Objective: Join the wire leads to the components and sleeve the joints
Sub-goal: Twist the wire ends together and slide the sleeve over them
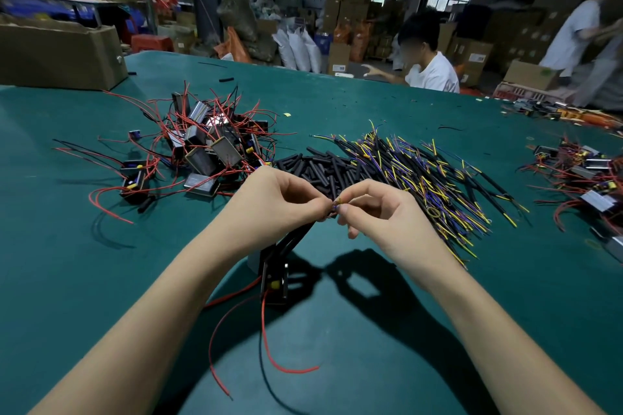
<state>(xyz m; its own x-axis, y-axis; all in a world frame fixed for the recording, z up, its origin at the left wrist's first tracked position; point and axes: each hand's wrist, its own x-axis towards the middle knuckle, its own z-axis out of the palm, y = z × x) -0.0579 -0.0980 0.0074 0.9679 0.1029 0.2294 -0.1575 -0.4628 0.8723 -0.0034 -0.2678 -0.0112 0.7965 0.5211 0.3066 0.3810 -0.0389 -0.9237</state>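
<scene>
1. On the left of the green table, a tangled pile of components with red leads lies well apart from the hands.
2. The left hand is raised over the table, its thumb and forefinger pinching the blue-and-yellow wire ends at the joint.
3. Below that hand hangs the component in hand, a dark block tilted on the table. Its black lead rises up and to the right toward the fingers, so the long axis runs diagonally from lower left to upper right. Its red lead trails loose toward the viewer.
4. The right hand meets the left one, its fingertips pinching the same wire ends from the other side.
5. The step looks like twisting bare ends together. To do it well, I judge both pinches should stay close to the joint and the strands lie parallel before turning.
6. Behind the hands lie black sleeves; further right, a spread of yellow and blue wire leads.
</scene>
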